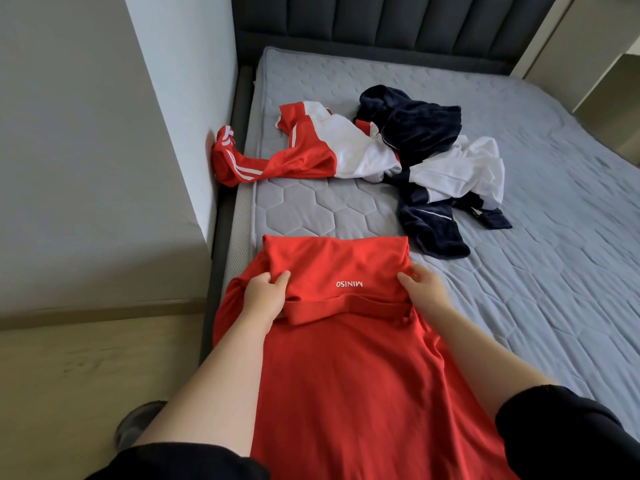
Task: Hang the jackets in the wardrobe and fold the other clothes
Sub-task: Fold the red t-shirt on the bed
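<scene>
A red shirt (346, 368) with a small white logo lies on the near edge of the bed, its top part folded back toward me. My left hand (265, 296) grips the left side of the folded part, thumb on top of the cloth. My right hand (424, 287) holds the fold's right edge, fingers on the cloth. Farther back lie a red and white jacket (311, 154), one sleeve hanging off the bed's left side, and a crumpled navy and white jacket (436, 161).
The grey quilted mattress (540, 271) stretches right and back to a dark padded headboard (398, 22). A white wall (180, 98) stands close on the left, with wood floor (86, 368) below it. A shoe (138, 424) shows at the lower left.
</scene>
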A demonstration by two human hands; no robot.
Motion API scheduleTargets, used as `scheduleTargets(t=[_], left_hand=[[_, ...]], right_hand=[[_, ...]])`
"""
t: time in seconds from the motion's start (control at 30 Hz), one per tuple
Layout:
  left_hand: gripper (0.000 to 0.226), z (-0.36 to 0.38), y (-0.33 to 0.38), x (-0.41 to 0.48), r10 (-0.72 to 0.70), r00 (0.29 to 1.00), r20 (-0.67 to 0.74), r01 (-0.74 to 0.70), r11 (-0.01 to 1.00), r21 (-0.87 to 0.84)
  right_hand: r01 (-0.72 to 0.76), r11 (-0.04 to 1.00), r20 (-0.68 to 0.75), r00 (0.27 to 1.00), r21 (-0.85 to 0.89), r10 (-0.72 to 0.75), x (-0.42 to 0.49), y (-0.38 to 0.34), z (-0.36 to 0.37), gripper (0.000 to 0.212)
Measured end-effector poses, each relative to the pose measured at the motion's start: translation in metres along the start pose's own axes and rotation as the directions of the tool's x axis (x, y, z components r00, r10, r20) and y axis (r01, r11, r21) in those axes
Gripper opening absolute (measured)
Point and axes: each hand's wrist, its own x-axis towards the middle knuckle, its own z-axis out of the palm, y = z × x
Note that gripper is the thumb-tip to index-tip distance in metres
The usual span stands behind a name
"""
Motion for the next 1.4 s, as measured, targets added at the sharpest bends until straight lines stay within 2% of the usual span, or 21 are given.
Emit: scheduleTargets(t=[0.07, 0.13, 0.2, 0.27, 0.33, 0.4, 0.43, 0.5, 0.57, 0.63, 0.7, 0.77, 0.87, 1.0, 1.13, 1.2, 1.3, 1.4], left_hand=[[0.032, 0.002, 0.0, -0.004, 0.078, 0.992, -0.098, -0.071, 0.995, 0.076], [0.033, 0.0, 0.0, -0.009, 0.145, 0.971, -0.191, -0.123, 0.985, 0.122], [0.024, -0.004, 0.0, -0.014, 0.194, 0.943, -0.272, -0.14, 0.969, 0.204], [0.031, -0.004, 0.003, -0.021, 0.288, 0.888, -0.357, -0.185, 0.937, 0.296], [0.039, -0.001, 0.009, -0.023, 0.553, 0.756, -0.351, -0.391, 0.811, 0.436], [0.037, 0.006, 0.015, -0.019, 0.776, 0.603, -0.184, -0.577, 0.584, 0.571], [0.037, 0.011, 0.017, -0.015, 0.821, 0.567, -0.07, -0.638, 0.491, 0.593], [0.042, 0.021, 0.021, -0.006, 0.795, 0.592, 0.133, -0.671, 0.395, 0.627], [0.049, 0.032, 0.016, 0.003, 0.701, 0.664, 0.261, -0.626, 0.33, 0.706], [0.054, 0.04, 0.005, 0.013, 0.598, 0.744, 0.298, -0.554, 0.302, 0.776], [0.058, 0.044, -0.009, 0.02, 0.513, 0.812, 0.278, -0.482, 0.321, 0.815], [0.06, 0.044, -0.018, 0.025, 0.482, 0.84, 0.249, -0.44, 0.336, 0.832], [0.063, 0.04, -0.023, 0.033, 0.451, 0.869, 0.204, -0.386, 0.359, 0.85], [0.068, 0.031, -0.026, 0.037, 0.411, 0.896, 0.168, -0.342, 0.4, 0.85], [0.067, 0.029, -0.023, 0.034, 0.382, 0.911, 0.156, -0.322, 0.421, 0.848], [0.063, 0.029, -0.016, 0.035, 0.377, 0.91, 0.17, -0.332, 0.421, 0.844], [0.06, 0.025, -0.001, 0.042, 0.445, 0.868, 0.22, -0.398, 0.36, 0.844], [0.073, 0.015, 0.009, 0.055, 0.408, 0.862, 0.302, -0.452, 0.343, 0.823]], right_hand=[[0.039, 0.997, -0.086, 0.995, -0.073, -0.045, 0.0, -0.002, 0.007, 0.016], [-0.003, 0.998, -0.164, 0.986, -0.07, -0.008, 0.001, 0.0, 0.012, 0.013], [-0.055, 0.989, -0.205, 0.979, -0.139, 0.026, -0.004, 0.003, 0.014, 0.022], [-0.004, 0.971, -0.26, 0.964, -0.239, -0.06, -0.012, 0.002, 0.015, 0.026], [0.187, 0.933, -0.31, 0.907, -0.308, -0.284, -0.019, -0.005, 0.017, 0.029], [0.356, 0.846, -0.278, 0.832, -0.398, -0.481, -0.02, -0.014, 0.023, 0.035], [0.402, 0.803, -0.226, 0.816, -0.441, -0.532, -0.02, -0.018, 0.028, 0.037], [0.442, 0.734, -0.082, 0.828, -0.515, -0.555, -0.016, -0.024, 0.041, 0.041], [0.449, 0.677, 0.069, 0.858, -0.583, -0.509, -0.009, -0.027, 0.056, 0.046], [0.476, 0.573, 0.205, 0.857, -0.667, -0.474, 0.002, -0.021, 0.069, 0.052], [0.492, 0.462, 0.298, 0.852, -0.738, -0.431, 0.014, -0.009, 0.075, 0.056], [0.452, 0.44, 0.288, 0.874, -0.776, -0.392, 0.024, 0.003, 0.073, 0.058], [0.362, 0.472, 0.188, 0.907, -0.804, -0.376, 0.037, 0.019, 0.068, 0.058], [0.26, 0.575, 0.085, 0.946, -0.776, -0.313, 0.047, 0.031, 0.064, 0.056], [0.091, 0.671, -0.015, 0.989, -0.736, -0.149, 0.056, 0.04, 0.046, 0.058], [0.049, 0.672, -0.006, 0.997, -0.739, -0.079, 0.056, 0.043, 0.036, 0.059], [0.084, 0.614, 0.012, 0.993, -0.785, -0.121, 0.055, 0.038, 0.032, 0.062], [0.298, 0.661, 0.072, 0.935, -0.688, -0.347, 0.057, 0.017, 0.034, 0.069]])
